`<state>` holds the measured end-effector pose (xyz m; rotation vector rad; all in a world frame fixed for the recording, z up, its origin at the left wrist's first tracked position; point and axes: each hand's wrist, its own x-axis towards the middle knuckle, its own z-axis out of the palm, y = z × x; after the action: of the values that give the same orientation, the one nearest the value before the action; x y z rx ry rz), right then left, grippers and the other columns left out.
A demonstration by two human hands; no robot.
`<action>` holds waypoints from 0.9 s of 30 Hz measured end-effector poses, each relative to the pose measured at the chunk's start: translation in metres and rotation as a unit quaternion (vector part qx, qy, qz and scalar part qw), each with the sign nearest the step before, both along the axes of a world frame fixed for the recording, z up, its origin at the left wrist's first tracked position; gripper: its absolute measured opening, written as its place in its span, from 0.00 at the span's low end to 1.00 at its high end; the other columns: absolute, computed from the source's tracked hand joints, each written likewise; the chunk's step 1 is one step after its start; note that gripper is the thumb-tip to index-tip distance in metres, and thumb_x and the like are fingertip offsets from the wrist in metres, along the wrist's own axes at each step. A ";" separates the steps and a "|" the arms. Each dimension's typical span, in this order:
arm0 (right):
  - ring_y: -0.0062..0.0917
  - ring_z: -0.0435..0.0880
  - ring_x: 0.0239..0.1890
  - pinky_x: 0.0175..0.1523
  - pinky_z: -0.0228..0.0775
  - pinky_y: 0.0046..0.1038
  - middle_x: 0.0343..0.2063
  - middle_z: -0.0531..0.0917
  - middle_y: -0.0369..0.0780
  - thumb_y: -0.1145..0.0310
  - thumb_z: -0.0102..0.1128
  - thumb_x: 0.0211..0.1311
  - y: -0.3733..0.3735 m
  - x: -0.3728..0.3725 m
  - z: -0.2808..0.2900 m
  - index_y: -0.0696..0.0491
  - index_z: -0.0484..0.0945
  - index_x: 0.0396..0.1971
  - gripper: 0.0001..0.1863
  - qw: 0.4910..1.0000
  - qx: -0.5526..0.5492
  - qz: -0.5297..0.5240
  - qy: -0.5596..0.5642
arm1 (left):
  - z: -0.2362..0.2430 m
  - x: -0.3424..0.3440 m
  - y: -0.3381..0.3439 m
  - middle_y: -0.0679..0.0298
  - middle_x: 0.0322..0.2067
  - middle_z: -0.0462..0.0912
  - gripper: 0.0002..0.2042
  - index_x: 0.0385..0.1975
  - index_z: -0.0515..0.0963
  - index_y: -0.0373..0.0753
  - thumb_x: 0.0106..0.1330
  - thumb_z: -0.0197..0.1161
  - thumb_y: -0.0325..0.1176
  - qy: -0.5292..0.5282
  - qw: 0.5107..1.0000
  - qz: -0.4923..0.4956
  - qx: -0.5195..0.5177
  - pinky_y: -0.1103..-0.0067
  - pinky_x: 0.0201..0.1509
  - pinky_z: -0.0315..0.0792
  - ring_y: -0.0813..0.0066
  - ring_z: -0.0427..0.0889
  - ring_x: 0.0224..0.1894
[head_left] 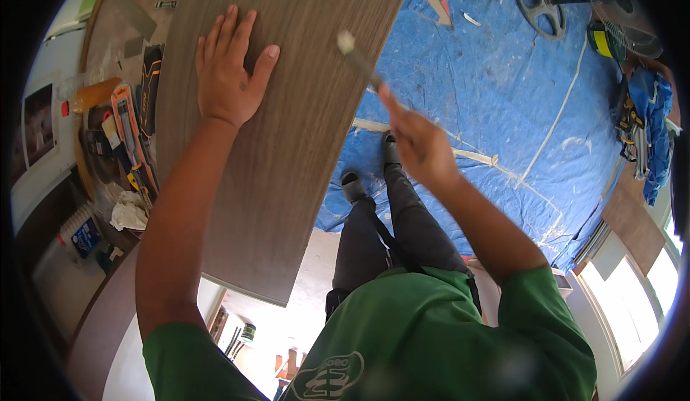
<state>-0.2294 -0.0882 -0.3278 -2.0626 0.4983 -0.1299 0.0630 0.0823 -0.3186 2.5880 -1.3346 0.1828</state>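
One wide, brown wood-grain panel (287, 164) slants across the view in front of the person, left of centre, its grain running along its length. The person's left hand (233, 77) lies palm down on its upper part, fingers extended and thumb spread, gripping nothing. The right hand (424, 146) is closed around a slim tool (361, 67) with a pale, tufted-looking tip, too blurred to name closely. That tip appears over the panel near its right edge; whether it touches cannot be told.

Left of the panel are a black-and-orange tool pouch (150, 88), an orange-edged tool pack (123, 121), an amber bottle (98, 96) and a crumpled white cloth or paper (129, 212). To the right, a paint-spotted blue tarp (496, 85) covers the floor beneath the person's grey slippers (353, 187), with a tan-and-red scrap (435, 6) near the top and a pedestal fan (571, 0) farther right. Bright windows (619, 307) show at lower right.
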 end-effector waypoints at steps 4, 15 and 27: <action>0.26 0.80 0.31 0.44 0.75 0.26 0.27 0.80 0.42 0.85 0.54 0.67 0.011 -0.024 0.008 0.44 0.70 0.72 0.34 0.999 0.028 0.024 0.016 | 0.000 -0.001 0.001 0.59 0.74 0.63 0.30 0.71 0.68 0.49 0.73 0.56 0.56 0.002 1.000 0.001 0.001 0.56 0.80 0.46 0.58 0.58 0.77; 0.22 0.79 0.32 0.45 0.75 0.24 0.30 0.82 0.40 0.84 0.54 0.69 -0.005 -0.011 -0.005 0.43 0.68 0.73 0.34 1.000 0.025 0.008 -0.009 | -0.002 0.001 0.000 0.58 0.74 0.63 0.30 0.72 0.67 0.48 0.74 0.54 0.54 0.000 1.000 -0.009 0.009 0.55 0.80 0.45 0.57 0.58 0.77; 0.16 0.77 0.30 0.41 0.73 0.22 0.28 0.82 0.38 0.82 0.55 0.71 -0.053 0.045 0.003 0.41 0.70 0.71 0.32 0.996 0.057 -0.067 0.004 | 0.005 -0.001 -0.004 0.54 0.74 0.64 0.29 0.72 0.67 0.45 0.74 0.55 0.50 -0.002 1.000 -0.015 0.023 0.54 0.79 0.47 0.53 0.58 0.77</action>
<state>-0.1842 -0.1408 -0.3251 -1.9191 0.6353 -0.1684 0.0621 0.0779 -0.3139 2.6039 -1.3940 0.1550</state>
